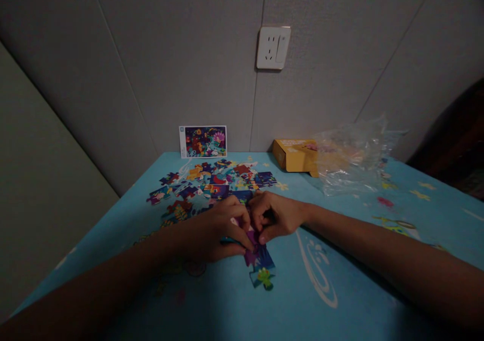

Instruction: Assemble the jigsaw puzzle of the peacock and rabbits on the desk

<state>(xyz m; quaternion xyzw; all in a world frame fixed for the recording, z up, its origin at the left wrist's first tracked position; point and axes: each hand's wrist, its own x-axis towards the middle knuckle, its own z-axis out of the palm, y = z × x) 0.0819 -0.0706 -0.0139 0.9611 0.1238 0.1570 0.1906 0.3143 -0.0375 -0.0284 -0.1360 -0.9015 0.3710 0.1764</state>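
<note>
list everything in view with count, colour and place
wall: 1, grey, at back
panel: 1, pale, left edge
table: 1, blue with prints, below
socket: 1, white, on wall
card: 1, multicoloured with white edge, upright by wall
box: 1, yellow, far side of table
plastic: count unclear, clear, right end of box
pieces: many, multicoloured, centre-left of table
strip: 1, purple, blue and green, nearer than pieces
dark thing: unclear, right edge
arms: 2, bare, from lower corners
left hand: 1, bare, touching strip
right hand: 1, bare, touching strip
</note>
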